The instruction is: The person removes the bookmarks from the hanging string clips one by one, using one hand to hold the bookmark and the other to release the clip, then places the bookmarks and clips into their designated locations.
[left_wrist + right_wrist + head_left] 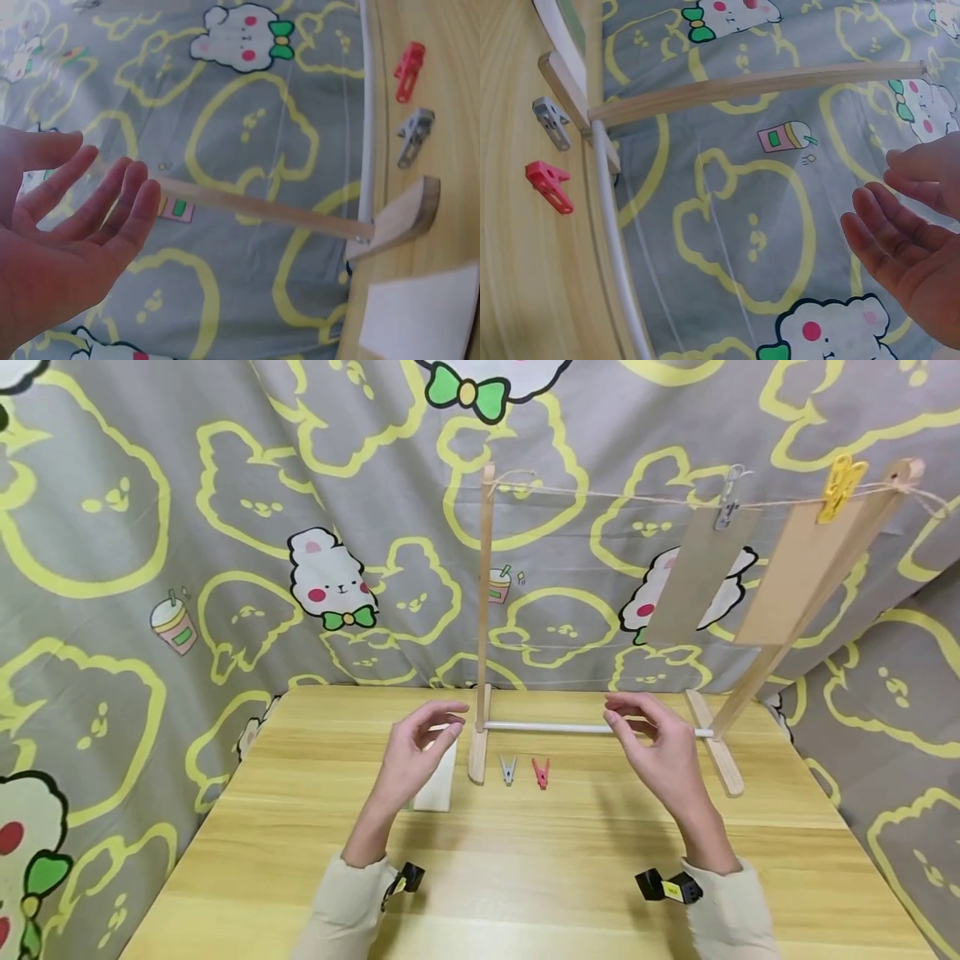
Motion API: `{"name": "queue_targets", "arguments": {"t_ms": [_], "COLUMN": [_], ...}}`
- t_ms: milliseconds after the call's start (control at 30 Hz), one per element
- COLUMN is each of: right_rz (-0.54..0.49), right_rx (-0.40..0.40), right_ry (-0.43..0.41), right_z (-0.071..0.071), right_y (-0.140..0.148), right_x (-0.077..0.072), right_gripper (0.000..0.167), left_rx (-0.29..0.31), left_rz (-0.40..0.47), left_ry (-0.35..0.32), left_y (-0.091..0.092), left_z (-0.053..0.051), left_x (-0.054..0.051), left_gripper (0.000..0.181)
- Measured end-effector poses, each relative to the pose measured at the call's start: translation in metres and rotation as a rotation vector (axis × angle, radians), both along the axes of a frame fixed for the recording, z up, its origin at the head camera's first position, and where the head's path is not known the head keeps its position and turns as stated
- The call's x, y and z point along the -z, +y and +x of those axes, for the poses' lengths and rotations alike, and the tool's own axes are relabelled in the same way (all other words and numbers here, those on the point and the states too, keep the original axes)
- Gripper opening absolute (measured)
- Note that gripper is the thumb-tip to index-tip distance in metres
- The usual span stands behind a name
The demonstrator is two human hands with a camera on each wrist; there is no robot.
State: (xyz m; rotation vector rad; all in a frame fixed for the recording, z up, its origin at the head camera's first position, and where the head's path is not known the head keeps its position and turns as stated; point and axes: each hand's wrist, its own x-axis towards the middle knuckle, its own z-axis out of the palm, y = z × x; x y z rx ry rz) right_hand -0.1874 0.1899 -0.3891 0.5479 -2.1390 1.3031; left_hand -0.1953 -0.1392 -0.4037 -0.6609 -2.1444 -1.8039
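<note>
My left hand (416, 752), fingers loosely bent and holding nothing, hovers above a pale card strip (435, 785) that it partly hides. Opposite it, my right hand (663, 756) is raised in front of a white rod (551, 727), also holding nothing. A grey clothespin (508, 770) and a red clothespin (541, 773) lie on the table between the hands. On the string (600, 494) of a wooden rack, a grey clothespin (727, 502) holds a grey-brown strip (697, 581), while a yellow clothespin (842, 489) holds a tan strip (795, 581).
The rack's left post (485, 610) and right post (813, 602) stand on wooden feet, joined low by the white rod. A grey curtain (247, 468) with yellow outlines hangs behind the wooden table (247, 860).
</note>
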Motion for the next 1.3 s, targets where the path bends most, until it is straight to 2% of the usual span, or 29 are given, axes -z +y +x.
{"name": "queue_targets", "arguments": {"t_ms": [167, 400, 733, 967, 1100, 1167, 1300], "right_rz": [-0.02, -0.007, -0.003, 0.03, 0.05, 0.06, 0.074], "right_rx": [-0.005, -0.006, 0.042, 0.053, 0.063, 0.072, 0.09], "right_ry": [0.016, 0.035, 0.096, 0.103, 0.107, 0.11, 0.126], "right_z": [0.0, 0.005, 0.014, 0.014, 0.01, 0.01, 0.011], "right_y": [0.009, 0.018, 0.03, 0.045, 0.058, 0.062, 0.068], "right_x": [0.0, -0.003, -0.028, -0.032, -0.032, -0.034, -0.039], "right_gripper": [0.029, 0.029, 0.028, 0.031, 0.032, 0.031, 0.032], "left_rx": [0.03, 0.063, 0.124, 0.184, 0.178, 0.174, 0.181], "left_rz": [0.016, 0.085, 0.146, 0.191, 0.214, 0.218, 0.213], "left_ry": [0.001, 0.02, 0.041, 0.076, 0.097, 0.103, 0.097], "left_y": [0.012, 0.031, 0.064, 0.086, 0.095, 0.099, 0.104], "left_z": [-0.001, -0.002, -0.008, -0.016, -0.018, -0.017, -0.009], "left_x": [-0.004, -0.007, -0.015, -0.009, -0.008, -0.011, -0.025], "left_gripper": [0.024, 0.025, 0.025, 0.027, 0.028, 0.028, 0.028]}}
